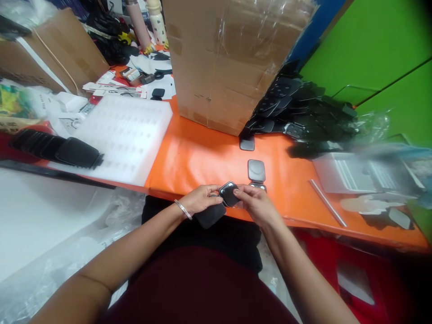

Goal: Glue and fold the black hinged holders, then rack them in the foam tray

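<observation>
Just below the frame's centre, the left hand (200, 200) and right hand (259, 203) pinch a black, seemingly two-panel piece (229, 195), its long axis slanting lower left to upper right. The right hand is nearer its upper end.

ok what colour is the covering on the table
Orange; the table covering shows best in the head view.

No lettering can be read; dark print on the cardboard box (72, 49) at left is too blurred.
</observation>
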The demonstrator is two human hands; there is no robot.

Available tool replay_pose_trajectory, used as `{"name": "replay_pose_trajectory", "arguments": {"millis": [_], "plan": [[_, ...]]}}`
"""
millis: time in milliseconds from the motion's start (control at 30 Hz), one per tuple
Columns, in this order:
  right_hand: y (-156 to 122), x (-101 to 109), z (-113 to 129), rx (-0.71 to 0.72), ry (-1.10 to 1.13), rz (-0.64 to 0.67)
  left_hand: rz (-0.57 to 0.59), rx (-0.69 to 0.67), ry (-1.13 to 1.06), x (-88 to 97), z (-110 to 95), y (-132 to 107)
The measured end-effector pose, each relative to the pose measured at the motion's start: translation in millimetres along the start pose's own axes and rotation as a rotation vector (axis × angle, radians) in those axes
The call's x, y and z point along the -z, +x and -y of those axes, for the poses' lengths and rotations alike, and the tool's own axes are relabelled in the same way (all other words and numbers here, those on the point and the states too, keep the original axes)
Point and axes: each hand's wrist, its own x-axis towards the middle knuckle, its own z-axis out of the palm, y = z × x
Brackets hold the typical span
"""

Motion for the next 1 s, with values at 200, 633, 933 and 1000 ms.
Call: {"name": "replay_pose_trajectory", "arguments": {"millis": [200,633,933,1000], "plan": [[-1.8,-2.2,6.1,-0.018,-0.021,0.003,0.031,0.012,0.052,-2.9,-4.0,0.2],[-3.6,-2.5,7.1,0.034,-0.132,-0.044,0.043,0.008,0.038,-3.4,-5.6,0.6],[-5.4,-4.1,4.9,0.037,-0.162,-0.085,0.073,0.022,0.032,-2.9,-4.5,0.1],[-5.4,-4.1,3.4,0.046,-0.177,-0.09,0.073,0.021,0.036,-3.0,-4.0,-0.1]]}}
